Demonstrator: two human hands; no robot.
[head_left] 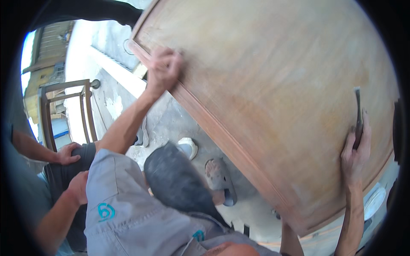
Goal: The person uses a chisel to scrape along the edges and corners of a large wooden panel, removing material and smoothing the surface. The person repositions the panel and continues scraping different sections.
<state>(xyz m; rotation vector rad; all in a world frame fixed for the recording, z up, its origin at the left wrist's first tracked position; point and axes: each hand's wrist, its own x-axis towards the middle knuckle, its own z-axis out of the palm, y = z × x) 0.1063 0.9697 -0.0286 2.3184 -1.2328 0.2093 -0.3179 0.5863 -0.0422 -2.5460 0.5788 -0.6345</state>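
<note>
A large brown wooden panel [273, 94] with a raised moulding along its edge slants across the view. At its left edge my left hand [164, 70] is closed in a fist against the surface, blurred by motion; what it holds, if anything, is hidden. Over the panel's right part, my right hand [355, 155] grips a slim dark chisel-like tool [358, 106]. Its flared pale tip points away from me. Pale streaks and worn patches mark the panel's face.
Another person's hands [68, 153] rest by a dark-clad knee at the left. Behind stands a wooden frame [64, 96]. A dark-clad limb [102, 12] crosses the top left. Below the panel are a sandalled foot [218, 177], a white round object [188, 147] and a bare limb [290, 241].
</note>
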